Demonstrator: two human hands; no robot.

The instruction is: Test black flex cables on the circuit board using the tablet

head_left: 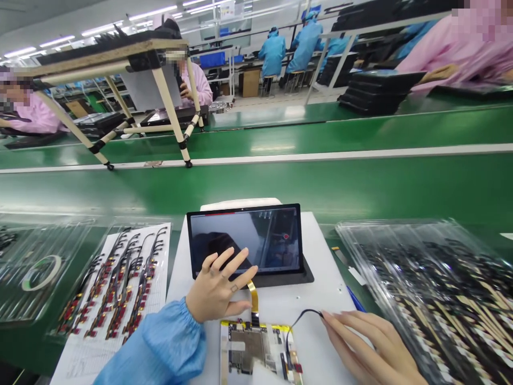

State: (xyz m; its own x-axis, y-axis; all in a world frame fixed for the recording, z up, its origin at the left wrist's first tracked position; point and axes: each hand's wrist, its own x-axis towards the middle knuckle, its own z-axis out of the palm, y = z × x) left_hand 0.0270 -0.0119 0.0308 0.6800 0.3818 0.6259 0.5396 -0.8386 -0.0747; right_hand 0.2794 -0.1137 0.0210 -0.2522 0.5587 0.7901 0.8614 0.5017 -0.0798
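My left hand [220, 289], in a blue sleeve, is spread with fingers apart in front of the lower part of a propped-up tablet screen [248, 240]; whether it touches the glass I cannot tell. Between the thumb and fingers of my right hand [372, 342] is the end of a thin black cable [298, 316]. That cable bends down to the right side of an opened device with a bare circuit board [252, 347], near a small red part. A gold flex ribbon [254, 297] links the board with the screen. The device's lower part is cut off by the frame.
Both lie on a white board [320, 267] on the green bench. To the left, several cables with red ends [116, 289] rest on paper, beside a clear tray with a tape roll [42, 272]. Clear trays of parts [433, 283] stand right. A pipe-frame stand [168, 101] and co-workers are across the bench.
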